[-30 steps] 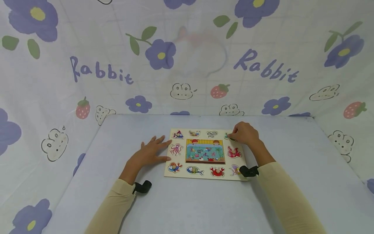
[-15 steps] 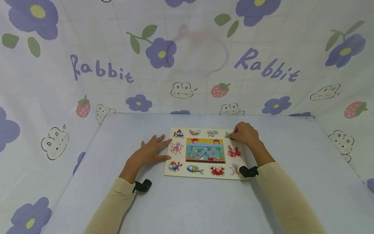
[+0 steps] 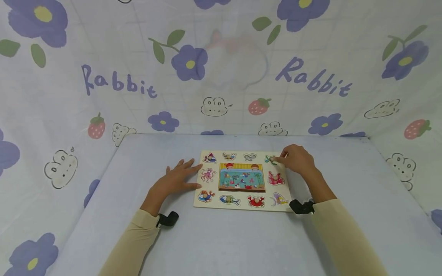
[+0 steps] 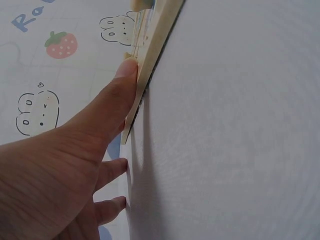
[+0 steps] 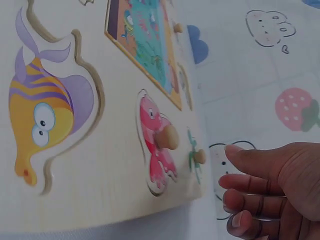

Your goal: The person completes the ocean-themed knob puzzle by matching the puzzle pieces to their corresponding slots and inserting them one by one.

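Note:
A wooden peg puzzle board [image 3: 239, 157] with sea animals around an aquarium picture lies on the table. My left hand [image 3: 176, 179] rests at its left edge with fingers spread; in the left wrist view the thumb [image 4: 120, 82] touches the board's side. My right hand [image 3: 297, 159] is at the upper right corner, fingers loosely bent. In the right wrist view its fingertips are apart from the knob of the green piece [image 5: 193, 162], which sits in its recess. The pink piece [image 5: 152, 140] with a knob is beside it. The yellow fish recess [image 5: 47, 112] shows no knob.
The crab [image 3: 256, 201], blue-green fish [image 3: 228, 199] and hermit crab [image 3: 206, 196] line the board's near edge. Around it spreads the pale table [image 3: 228, 245]. A patterned curtain [image 3: 235, 84] hangs behind and at both sides.
My right hand has let go of the green piece's knob and drawn back a little to the right, uncovering the piece and the yellow fish recess. The left hand has stayed put.

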`<move>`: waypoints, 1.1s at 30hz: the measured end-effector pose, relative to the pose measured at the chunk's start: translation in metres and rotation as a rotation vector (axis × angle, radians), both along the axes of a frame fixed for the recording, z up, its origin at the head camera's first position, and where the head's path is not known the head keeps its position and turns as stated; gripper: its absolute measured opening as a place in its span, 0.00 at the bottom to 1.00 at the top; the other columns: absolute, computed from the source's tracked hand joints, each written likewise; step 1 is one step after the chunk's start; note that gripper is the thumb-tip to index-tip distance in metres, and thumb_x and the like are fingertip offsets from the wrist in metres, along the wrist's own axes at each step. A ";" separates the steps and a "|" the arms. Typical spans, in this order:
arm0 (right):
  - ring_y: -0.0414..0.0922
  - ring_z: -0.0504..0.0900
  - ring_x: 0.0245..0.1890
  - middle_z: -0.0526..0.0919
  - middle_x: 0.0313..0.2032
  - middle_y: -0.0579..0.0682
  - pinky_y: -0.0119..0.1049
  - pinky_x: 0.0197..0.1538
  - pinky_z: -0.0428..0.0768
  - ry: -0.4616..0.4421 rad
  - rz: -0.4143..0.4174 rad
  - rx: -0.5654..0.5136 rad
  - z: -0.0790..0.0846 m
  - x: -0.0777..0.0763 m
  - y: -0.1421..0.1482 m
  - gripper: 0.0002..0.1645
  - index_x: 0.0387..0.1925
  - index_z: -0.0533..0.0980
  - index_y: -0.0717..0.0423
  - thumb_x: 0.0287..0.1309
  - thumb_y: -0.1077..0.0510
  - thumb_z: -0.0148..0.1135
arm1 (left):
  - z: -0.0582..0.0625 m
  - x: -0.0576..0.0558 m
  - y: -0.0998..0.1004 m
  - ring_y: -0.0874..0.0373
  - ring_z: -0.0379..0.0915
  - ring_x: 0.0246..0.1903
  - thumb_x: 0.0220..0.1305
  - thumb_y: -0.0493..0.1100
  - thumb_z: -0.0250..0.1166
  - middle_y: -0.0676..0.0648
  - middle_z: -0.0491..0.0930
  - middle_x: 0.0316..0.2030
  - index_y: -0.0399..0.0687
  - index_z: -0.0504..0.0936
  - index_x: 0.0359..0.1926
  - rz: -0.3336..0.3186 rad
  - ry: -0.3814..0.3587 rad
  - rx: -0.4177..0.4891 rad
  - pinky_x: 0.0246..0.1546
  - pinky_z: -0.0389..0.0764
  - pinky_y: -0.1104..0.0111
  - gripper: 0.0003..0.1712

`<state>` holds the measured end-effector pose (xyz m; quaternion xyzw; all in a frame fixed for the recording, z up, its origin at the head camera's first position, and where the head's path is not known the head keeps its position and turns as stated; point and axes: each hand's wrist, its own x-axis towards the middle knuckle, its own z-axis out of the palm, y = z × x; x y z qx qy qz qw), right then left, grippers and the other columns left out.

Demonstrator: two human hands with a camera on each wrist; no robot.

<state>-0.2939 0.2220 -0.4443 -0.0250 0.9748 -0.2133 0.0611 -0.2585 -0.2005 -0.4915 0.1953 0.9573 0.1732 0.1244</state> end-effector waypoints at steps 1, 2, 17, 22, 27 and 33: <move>0.47 0.77 0.26 0.82 0.25 0.52 0.38 0.26 0.73 0.003 0.005 -0.002 0.002 0.002 0.002 0.20 0.35 0.81 0.59 0.65 0.44 0.67 | 0.000 0.000 0.000 0.35 0.36 0.78 0.63 0.67 0.66 0.43 0.49 0.80 0.63 0.59 0.79 -0.002 0.001 0.004 0.66 0.40 0.26 0.48; 0.47 0.77 0.26 0.82 0.25 0.52 0.38 0.26 0.73 0.004 0.007 -0.005 0.005 0.005 0.003 0.20 0.36 0.81 0.59 0.65 0.45 0.67 | 0.001 0.001 0.000 0.35 0.35 0.78 0.64 0.66 0.67 0.44 0.49 0.80 0.63 0.59 0.79 -0.002 -0.003 0.007 0.66 0.39 0.26 0.48; 0.47 0.80 0.27 0.84 0.28 0.55 0.38 0.27 0.76 -0.078 0.036 -0.042 0.034 0.047 0.037 0.21 0.41 0.81 0.61 0.66 0.45 0.67 | 0.002 0.001 0.001 0.35 0.35 0.78 0.64 0.67 0.66 0.43 0.48 0.80 0.62 0.58 0.79 -0.015 0.002 -0.012 0.66 0.41 0.25 0.48; 0.49 0.80 0.28 0.84 0.30 0.56 0.37 0.28 0.75 -0.135 0.055 -0.049 0.037 0.055 0.053 0.23 0.42 0.81 0.63 0.65 0.45 0.68 | 0.002 0.001 0.001 0.34 0.36 0.78 0.65 0.67 0.65 0.43 0.48 0.80 0.62 0.58 0.79 -0.020 0.010 -0.014 0.66 0.41 0.25 0.48; 0.48 0.79 0.28 0.83 0.29 0.55 0.38 0.29 0.74 -0.187 0.082 -0.068 0.037 0.062 0.068 0.19 0.40 0.81 0.64 0.64 0.49 0.69 | 0.002 0.001 0.001 0.34 0.36 0.78 0.65 0.66 0.65 0.42 0.48 0.80 0.62 0.58 0.79 -0.024 0.016 -0.012 0.66 0.41 0.25 0.48; 0.48 0.77 0.28 0.82 0.28 0.52 0.39 0.29 0.74 -0.253 0.099 -0.093 0.030 0.067 0.085 0.14 0.38 0.82 0.63 0.63 0.54 0.69 | 0.002 0.001 0.001 0.34 0.36 0.78 0.65 0.66 0.65 0.43 0.48 0.80 0.62 0.57 0.80 -0.021 0.010 -0.017 0.66 0.41 0.25 0.48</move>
